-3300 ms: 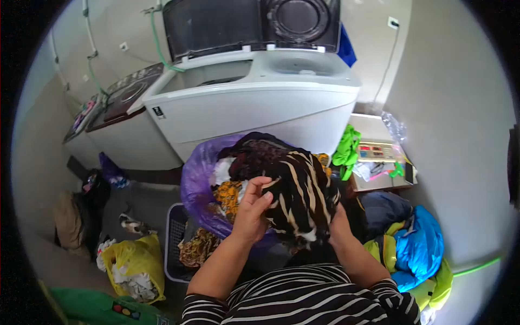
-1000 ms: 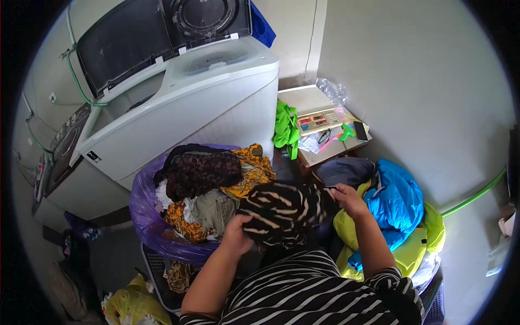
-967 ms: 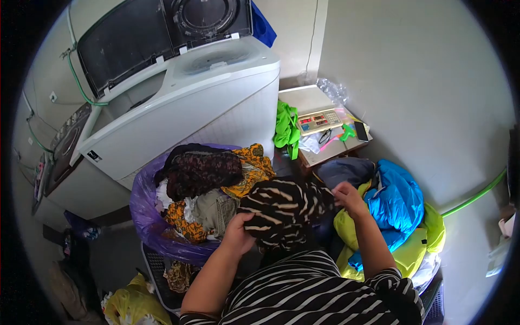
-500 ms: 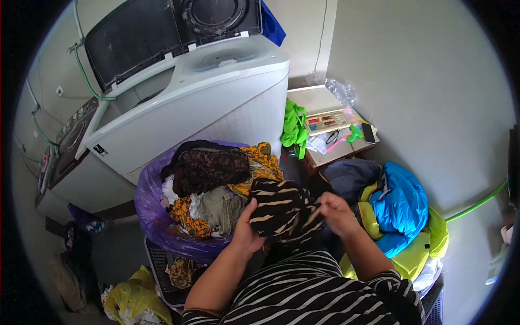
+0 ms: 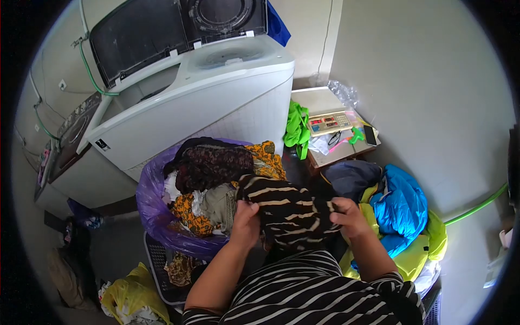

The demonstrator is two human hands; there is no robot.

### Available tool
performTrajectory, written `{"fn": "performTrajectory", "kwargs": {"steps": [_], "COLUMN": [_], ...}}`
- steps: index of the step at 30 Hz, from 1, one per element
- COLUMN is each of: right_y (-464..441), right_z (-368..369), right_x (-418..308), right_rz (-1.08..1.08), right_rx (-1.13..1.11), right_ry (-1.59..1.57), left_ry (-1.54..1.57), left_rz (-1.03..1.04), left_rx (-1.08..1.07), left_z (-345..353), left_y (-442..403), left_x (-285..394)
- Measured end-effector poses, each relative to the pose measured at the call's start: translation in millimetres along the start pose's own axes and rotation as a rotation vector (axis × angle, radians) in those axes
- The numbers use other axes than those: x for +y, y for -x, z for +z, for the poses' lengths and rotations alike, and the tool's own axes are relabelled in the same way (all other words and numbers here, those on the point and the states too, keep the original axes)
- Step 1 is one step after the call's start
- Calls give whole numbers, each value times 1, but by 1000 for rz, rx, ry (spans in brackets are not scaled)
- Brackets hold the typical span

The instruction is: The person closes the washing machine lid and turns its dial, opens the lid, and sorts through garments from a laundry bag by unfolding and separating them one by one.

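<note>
A black garment with cream stripes (image 5: 290,211) is stretched between my two hands in front of my body. My left hand (image 5: 246,223) is closed on its left edge, thumb on top. The right edge is gripped by my right hand (image 5: 349,218), fingers curled round the cloth. Just beyond and left of the garment, a purple plastic bag (image 5: 150,203) holds heaped clothes: a dark patterned piece (image 5: 216,165), an orange printed cloth (image 5: 192,219) and a grey-green garment (image 5: 219,205). Beside my right hand lies a pile with a blue jacket (image 5: 398,200).
A white twin-tub washing machine (image 5: 216,103) with raised lids stands ahead. A small table (image 5: 317,100) bears a scale (image 5: 329,123), a phone (image 5: 370,135) and a green cloth (image 5: 296,127). At lower left are a dark basket (image 5: 157,271) and a yellow bag (image 5: 135,292).
The striped garment was bunched up and is now spread wider between my hands. My right hand has moved slightly right and down; my left has shifted slightly.
</note>
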State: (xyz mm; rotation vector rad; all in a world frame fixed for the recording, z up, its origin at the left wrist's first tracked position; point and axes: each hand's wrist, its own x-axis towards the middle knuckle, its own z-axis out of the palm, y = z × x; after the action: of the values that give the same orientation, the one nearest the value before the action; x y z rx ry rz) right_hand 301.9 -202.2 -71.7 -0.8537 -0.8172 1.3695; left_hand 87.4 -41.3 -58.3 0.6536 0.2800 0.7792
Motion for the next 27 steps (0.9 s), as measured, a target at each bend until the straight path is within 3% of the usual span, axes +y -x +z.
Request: {"fn": "performTrajectory", "kwargs": {"steps": [6, 10, 13, 15, 17, 18, 21, 23, 25, 27], "right_y": [-15, -22, -15, -4, 3, 0, -5, -4, -3, 3], "right_z": [24, 26, 25, 25, -3, -11, -5, 6, 6, 6], "right_x": [-10, 4, -13, -31, -18, -4, 24, 17, 2, -16], "right_rz": [-223, -171, -321, -307, -166, -165, 105, 115, -41, -236], "right_rx": [-50, 220, 318, 173, -144, -144, -56, -27, 181, 295], "right_ry": [302, -130, -221, -424, -479, -481, 240, 354, -53, -422], "left_ry": [-97, -253, -172, 536, 541, 546, 555, 563, 573, 413], "left_rz": [-244, -516, -415, -422, -473, -524, -629, -528, -433, -490], "left_rx": [45, 97, 173, 82, 97, 112, 144, 46, -41, 41], "left_z": [-13, -13, -9, 14, 2, -9, -24, -31, -37, -45], "left_y": [8, 14, 10, 7, 10, 13, 16, 12, 14, 18], "left_x": [-23, -42, -17, 16, 0, -13, -30, -23, -19, -23]}}
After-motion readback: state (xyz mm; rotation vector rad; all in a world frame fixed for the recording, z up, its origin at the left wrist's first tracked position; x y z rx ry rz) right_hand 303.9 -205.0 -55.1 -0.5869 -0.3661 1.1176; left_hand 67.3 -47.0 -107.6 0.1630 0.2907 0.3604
